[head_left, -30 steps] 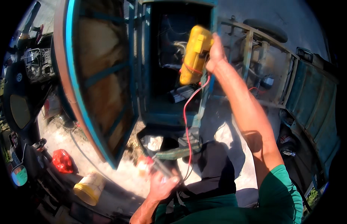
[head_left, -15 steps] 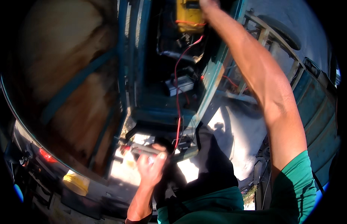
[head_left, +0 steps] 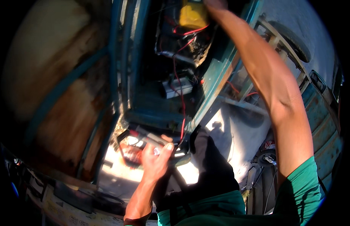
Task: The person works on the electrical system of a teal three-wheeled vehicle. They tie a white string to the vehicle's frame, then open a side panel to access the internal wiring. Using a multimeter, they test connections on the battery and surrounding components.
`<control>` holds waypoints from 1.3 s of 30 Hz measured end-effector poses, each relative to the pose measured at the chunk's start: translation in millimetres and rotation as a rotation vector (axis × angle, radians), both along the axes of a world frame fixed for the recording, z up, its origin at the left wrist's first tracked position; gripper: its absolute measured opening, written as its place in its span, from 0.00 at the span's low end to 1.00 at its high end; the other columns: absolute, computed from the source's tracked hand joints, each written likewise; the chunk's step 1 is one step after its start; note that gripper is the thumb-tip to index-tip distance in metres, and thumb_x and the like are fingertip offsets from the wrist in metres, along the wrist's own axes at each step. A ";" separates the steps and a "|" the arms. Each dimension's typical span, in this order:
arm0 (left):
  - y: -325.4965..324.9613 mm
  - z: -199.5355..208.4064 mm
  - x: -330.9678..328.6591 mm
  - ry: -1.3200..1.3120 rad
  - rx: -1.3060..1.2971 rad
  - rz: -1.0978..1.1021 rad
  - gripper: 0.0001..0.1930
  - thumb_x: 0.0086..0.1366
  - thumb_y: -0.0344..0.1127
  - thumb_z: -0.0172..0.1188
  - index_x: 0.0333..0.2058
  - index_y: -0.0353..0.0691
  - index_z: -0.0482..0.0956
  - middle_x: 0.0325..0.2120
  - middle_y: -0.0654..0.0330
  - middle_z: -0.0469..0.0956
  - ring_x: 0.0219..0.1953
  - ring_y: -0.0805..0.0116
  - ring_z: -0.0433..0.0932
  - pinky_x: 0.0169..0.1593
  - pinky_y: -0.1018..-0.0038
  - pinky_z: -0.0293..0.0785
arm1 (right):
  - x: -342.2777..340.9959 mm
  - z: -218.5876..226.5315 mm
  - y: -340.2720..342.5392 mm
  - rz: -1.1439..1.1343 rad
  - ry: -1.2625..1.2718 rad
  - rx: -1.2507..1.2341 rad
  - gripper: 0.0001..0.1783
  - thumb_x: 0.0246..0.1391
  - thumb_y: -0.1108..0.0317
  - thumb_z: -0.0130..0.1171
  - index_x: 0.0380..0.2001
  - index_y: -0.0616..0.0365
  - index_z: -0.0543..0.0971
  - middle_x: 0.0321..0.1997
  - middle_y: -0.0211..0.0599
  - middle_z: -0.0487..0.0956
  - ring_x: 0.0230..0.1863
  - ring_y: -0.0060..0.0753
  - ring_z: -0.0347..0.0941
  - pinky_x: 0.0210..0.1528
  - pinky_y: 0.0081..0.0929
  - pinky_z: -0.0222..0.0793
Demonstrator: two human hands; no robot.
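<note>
At the top edge, my right hand [head_left: 217, 5] is at the right side of a yellow boxy device [head_left: 193, 15], which it appears to grip; the picture edge and blur hide most of the fingers. A red wire [head_left: 183, 109] hangs below the device and runs down toward my left hand. Lower down, my left hand [head_left: 156, 156] is closed around a grey bar-shaped tool [head_left: 150, 138] with a reddish far end. The thumb lies along it, and its exact kind is too blurred to tell. Between the hands sits a silver metal box [head_left: 178, 87] inside the teal frame.
A rusty panel with teal ribs [head_left: 66, 90] stands on the left. Teal frame posts [head_left: 216, 90] border the dark compartment. To the right are a metal rack [head_left: 291, 56], a tyre [head_left: 289, 39] and a teal corrugated panel [head_left: 325, 132]. Sunlit ground [head_left: 229, 139] lies below.
The view has turned slightly, and the yellow bucket at lower left has left the picture. My right hand and the yellow device have shifted slightly up and right. The left hand keeps its hold.
</note>
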State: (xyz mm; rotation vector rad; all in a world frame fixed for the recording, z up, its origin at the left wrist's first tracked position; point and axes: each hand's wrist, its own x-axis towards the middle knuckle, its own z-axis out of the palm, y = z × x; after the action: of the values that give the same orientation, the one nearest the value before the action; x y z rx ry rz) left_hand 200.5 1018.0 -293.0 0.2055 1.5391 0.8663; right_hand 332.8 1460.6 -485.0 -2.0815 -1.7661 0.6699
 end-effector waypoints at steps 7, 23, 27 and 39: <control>11.4 0.1 7.8 -0.001 0.007 -0.006 0.13 0.63 0.36 0.65 0.42 0.35 0.78 0.29 0.64 0.77 0.30 0.77 0.74 0.35 0.78 0.71 | 17.3 54.0 -18.0 -0.331 0.811 -0.137 0.45 0.59 0.38 0.45 0.61 0.74 0.65 0.67 0.61 0.63 0.69 0.57 0.59 0.67 0.45 0.55; 16.5 -7.4 12.6 0.007 0.050 -0.145 0.12 0.66 0.33 0.61 0.44 0.33 0.75 0.28 0.61 0.77 0.25 0.76 0.75 0.29 0.80 0.73 | 21.8 89.9 -116.9 -0.048 0.738 -0.364 0.16 0.53 0.59 0.63 0.36 0.63 0.79 0.22 0.28 0.71 0.23 0.19 0.65 0.28 0.23 0.64; 6.5 -10.7 6.9 0.026 0.022 -0.198 0.13 0.65 0.35 0.62 0.45 0.35 0.76 0.27 0.63 0.77 0.27 0.77 0.76 0.29 0.81 0.72 | 14.4 125.7 -211.0 0.428 0.915 -0.950 0.19 0.58 0.53 0.60 0.38 0.61 0.81 0.31 0.30 0.78 0.33 0.22 0.71 0.36 0.25 0.68; 3.7 -26.1 2.1 -0.094 -0.044 -0.437 0.14 0.68 0.37 0.59 0.47 0.35 0.76 0.35 0.61 0.78 0.33 0.75 0.75 0.38 0.77 0.73 | 26.9 127.4 -363.7 0.185 0.948 -0.984 0.19 0.56 0.56 0.65 0.29 0.61 0.73 0.27 0.27 0.70 0.29 0.21 0.66 0.30 0.26 0.63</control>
State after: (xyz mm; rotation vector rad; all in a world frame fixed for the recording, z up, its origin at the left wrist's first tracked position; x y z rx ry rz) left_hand 202.6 1021.7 -319.2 0.4440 1.3537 0.4884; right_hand 359.7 1096.9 -357.6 -1.4734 -1.1039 2.4304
